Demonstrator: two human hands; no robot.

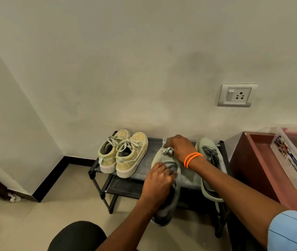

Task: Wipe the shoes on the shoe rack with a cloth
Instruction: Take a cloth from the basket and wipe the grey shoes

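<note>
**Wiping a grey shoe on the rack**

The black shoe rack holds two tan sneakers. The left hand grips the grey shoe on top. The right hand presses a bunched grey cloth on its toe.

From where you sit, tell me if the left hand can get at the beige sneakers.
Probably yes. The left hand holds the grey shoe just right of the beige sneakers, with bare shelf between; it must let go first.
</note>
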